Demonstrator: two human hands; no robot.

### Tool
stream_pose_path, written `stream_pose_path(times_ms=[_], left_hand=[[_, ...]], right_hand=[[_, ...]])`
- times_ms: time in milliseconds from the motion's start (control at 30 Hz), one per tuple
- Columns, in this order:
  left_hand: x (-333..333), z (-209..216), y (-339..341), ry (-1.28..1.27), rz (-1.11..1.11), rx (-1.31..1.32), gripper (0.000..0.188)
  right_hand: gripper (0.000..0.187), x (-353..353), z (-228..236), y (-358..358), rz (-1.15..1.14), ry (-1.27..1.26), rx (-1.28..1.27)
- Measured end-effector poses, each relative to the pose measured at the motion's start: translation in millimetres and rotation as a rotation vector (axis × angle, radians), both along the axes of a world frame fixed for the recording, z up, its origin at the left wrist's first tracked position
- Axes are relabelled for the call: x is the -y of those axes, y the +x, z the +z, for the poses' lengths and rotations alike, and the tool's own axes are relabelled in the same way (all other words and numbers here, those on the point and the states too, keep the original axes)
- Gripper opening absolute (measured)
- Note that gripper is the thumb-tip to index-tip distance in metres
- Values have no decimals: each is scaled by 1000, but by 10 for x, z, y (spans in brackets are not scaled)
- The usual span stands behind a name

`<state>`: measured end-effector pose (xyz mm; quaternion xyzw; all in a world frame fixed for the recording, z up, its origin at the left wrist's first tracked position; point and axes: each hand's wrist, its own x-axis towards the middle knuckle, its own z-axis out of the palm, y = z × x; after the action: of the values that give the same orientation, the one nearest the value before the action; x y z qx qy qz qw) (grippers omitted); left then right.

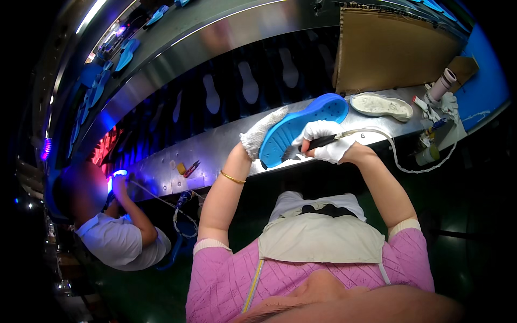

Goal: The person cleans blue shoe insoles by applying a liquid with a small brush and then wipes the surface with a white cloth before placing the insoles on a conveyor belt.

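Observation:
My left hand (262, 133), in a white knit glove, is closed on the left edge of a blue shoe sole (288, 128), holding it tilted above the metal bench. The sole's inner face, with small holes and ridges, is turned up. In my right hand (329, 142), wrapped in white with some fingertips bare, is a brush (322, 141) with a dark handle; a pale hose (389, 141) runs from it. Its bristle end lies against the sole's near edge, partly hidden by my fingers. A white shoe sole (381, 105) rests on the bench to the right.
Beyond the metal bench (215, 141) runs a dark rack with pale sole shapes (249, 82). A cardboard sheet (396, 51) stands at the back right. Bottles and a pink tube (442, 85) crowd the right end. Pliers (191, 168) lie left; a co-worker (121, 237) sits beyond them.

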<state>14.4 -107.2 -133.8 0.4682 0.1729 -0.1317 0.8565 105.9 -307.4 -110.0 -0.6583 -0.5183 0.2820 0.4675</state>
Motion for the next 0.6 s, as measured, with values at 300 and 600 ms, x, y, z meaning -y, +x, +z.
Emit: stream_pose_path(times_ms=[300,600], left_hand=[[149,-221,-76,-448,243,285,62],[384,-425,-161,-508,481,356,65]], right_hand=[[16,38,-173,-189,-222,217,-213],[13,-3,-251,-259,-269,227,-421]])
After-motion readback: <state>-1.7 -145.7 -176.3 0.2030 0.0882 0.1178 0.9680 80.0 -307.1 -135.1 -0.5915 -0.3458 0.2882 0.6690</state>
